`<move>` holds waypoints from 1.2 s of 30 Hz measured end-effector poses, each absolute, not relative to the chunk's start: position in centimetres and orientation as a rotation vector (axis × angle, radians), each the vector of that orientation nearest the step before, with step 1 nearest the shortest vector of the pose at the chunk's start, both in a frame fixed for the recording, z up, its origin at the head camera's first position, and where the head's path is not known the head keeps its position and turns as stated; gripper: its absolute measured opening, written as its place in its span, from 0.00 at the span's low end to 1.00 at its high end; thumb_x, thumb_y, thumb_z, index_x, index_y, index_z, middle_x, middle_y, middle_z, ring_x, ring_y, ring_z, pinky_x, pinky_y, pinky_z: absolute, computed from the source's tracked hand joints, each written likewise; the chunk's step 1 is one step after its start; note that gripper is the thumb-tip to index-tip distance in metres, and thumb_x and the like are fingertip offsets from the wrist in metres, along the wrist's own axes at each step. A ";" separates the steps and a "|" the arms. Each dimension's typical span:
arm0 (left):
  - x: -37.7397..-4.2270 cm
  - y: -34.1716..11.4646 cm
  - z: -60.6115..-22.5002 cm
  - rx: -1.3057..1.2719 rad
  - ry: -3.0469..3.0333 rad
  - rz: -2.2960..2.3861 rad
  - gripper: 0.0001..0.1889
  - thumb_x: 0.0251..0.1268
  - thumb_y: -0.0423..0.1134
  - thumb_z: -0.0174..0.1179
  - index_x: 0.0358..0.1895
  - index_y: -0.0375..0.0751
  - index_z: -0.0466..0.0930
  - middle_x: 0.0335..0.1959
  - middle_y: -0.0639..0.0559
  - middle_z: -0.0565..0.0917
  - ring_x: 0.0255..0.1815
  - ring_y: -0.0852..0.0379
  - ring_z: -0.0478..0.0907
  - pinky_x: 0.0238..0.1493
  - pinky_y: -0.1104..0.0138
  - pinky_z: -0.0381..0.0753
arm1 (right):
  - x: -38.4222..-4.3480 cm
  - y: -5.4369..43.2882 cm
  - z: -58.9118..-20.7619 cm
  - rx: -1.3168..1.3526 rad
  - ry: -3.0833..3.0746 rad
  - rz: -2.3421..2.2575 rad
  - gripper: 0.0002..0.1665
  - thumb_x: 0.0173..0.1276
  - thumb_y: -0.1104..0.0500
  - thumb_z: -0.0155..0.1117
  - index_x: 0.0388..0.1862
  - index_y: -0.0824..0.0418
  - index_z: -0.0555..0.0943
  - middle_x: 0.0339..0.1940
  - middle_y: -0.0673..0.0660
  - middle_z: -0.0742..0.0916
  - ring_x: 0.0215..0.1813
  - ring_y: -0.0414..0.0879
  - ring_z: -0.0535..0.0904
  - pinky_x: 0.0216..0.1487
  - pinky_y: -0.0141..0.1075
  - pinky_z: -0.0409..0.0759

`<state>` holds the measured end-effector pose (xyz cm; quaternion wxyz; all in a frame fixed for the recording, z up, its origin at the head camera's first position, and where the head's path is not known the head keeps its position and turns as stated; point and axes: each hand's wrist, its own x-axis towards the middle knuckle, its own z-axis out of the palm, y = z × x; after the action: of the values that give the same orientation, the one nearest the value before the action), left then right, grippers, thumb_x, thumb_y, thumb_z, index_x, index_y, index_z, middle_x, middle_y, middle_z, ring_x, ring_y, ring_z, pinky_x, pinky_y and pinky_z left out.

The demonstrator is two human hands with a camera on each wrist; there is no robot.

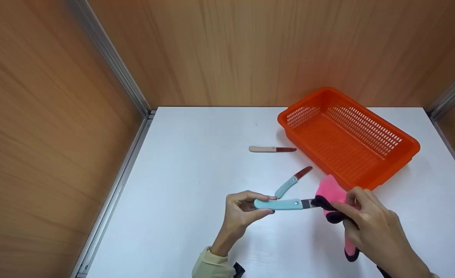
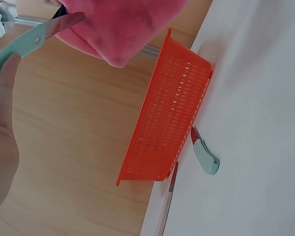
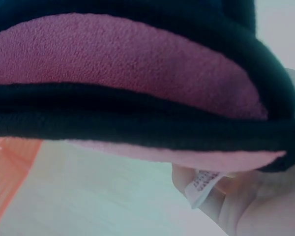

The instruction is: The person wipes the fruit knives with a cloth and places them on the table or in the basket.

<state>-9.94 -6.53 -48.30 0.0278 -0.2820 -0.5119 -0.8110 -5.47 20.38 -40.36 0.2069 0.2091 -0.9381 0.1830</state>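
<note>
My left hand [image 1: 240,214] grips the light blue handle of a folding knife [image 1: 279,204], held level above the white table with its blade pointing right. In the left wrist view, a finger lies along the handle of this knife [image 2: 20,45]. My right hand [image 1: 372,222] pinches a pink cloth with black edging [image 1: 332,189] against the blade, covering the tip. Folds of the cloth [image 3: 123,49] fill most of the right wrist view, with a small white tag [image 3: 201,189] below. Behind the held knife lies a second light blue knife [image 1: 287,186] with a reddish-brown blade.
An orange plastic basket [image 1: 399,164] with perforated sides stands at the back right. A beige-handled knife [image 1: 264,149] with a reddish-brown blade lies to its left. Wood-grain panels [image 1: 231,54] wall in the white table [image 1: 181,162] at the back and sides.
</note>
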 end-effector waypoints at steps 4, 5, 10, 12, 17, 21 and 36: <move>-10.1 -6.6 -48.5 -0.852 -1.614 -2.476 0.14 0.51 0.22 0.66 0.41 0.17 0.78 0.39 0.27 0.82 0.39 0.43 0.84 0.38 0.57 0.85 | -5.6 20.8 -40.6 0.519 -2.633 0.556 0.21 0.35 0.75 0.77 0.30 0.56 0.89 0.27 0.48 0.71 0.28 0.39 0.65 0.15 0.24 0.68; -10.2 -6.6 -48.5 -0.848 -1.622 -2.471 0.14 0.51 0.22 0.66 0.41 0.17 0.78 0.39 0.27 0.82 0.39 0.43 0.84 0.38 0.57 0.85 | -5.7 21.0 -40.6 0.512 -2.631 0.566 0.21 0.35 0.75 0.77 0.30 0.56 0.89 0.27 0.48 0.72 0.28 0.39 0.65 0.15 0.25 0.69; -10.4 -6.7 -48.9 -0.830 -1.643 -2.475 0.15 0.52 0.24 0.67 0.42 0.17 0.78 0.38 0.27 0.82 0.39 0.46 0.84 0.38 0.60 0.85 | -5.8 21.7 -40.8 0.539 -2.595 0.571 0.23 0.33 0.75 0.78 0.30 0.55 0.88 0.28 0.48 0.72 0.29 0.40 0.66 0.17 0.28 0.72; -10.5 -6.7 -49.0 -0.830 -1.642 -2.486 0.15 0.52 0.24 0.67 0.42 0.17 0.78 0.38 0.27 0.82 0.39 0.48 0.84 0.38 0.62 0.85 | -5.8 22.0 -40.8 0.551 -2.578 0.568 0.24 0.32 0.74 0.78 0.31 0.54 0.89 0.28 0.49 0.73 0.30 0.40 0.67 0.17 0.28 0.73; -10.6 -6.9 -49.3 -0.842 -1.635 -2.505 0.15 0.52 0.24 0.67 0.42 0.17 0.78 0.39 0.28 0.82 0.40 0.49 0.84 0.39 0.63 0.85 | -5.8 22.6 -40.7 0.561 -2.540 0.552 0.28 0.32 0.75 0.77 0.36 0.53 0.89 0.29 0.51 0.74 0.30 0.41 0.67 0.17 0.30 0.74; -10.6 -7.0 -49.3 -0.836 -1.643 -2.501 0.14 0.51 0.24 0.68 0.41 0.18 0.79 0.40 0.29 0.82 0.40 0.50 0.82 0.38 0.64 0.85 | -5.9 23.0 -40.5 0.569 -2.504 0.542 0.28 0.35 0.74 0.73 0.39 0.54 0.88 0.30 0.52 0.74 0.31 0.41 0.66 0.17 0.30 0.73; -10.5 -6.9 -49.6 -0.859 -1.696 -2.485 0.15 0.50 0.23 0.68 0.41 0.19 0.79 0.40 0.29 0.80 0.41 0.49 0.81 0.39 0.62 0.85 | -6.3 22.7 -39.2 0.570 -2.412 0.572 0.25 0.39 0.70 0.73 0.41 0.58 0.88 0.30 0.56 0.76 0.29 0.42 0.68 0.19 0.23 0.71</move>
<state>-10.52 -6.89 -49.60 0.0065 -0.2747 -0.5421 -0.7941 -6.32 22.70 -39.24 0.2943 0.2142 -0.9062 0.2150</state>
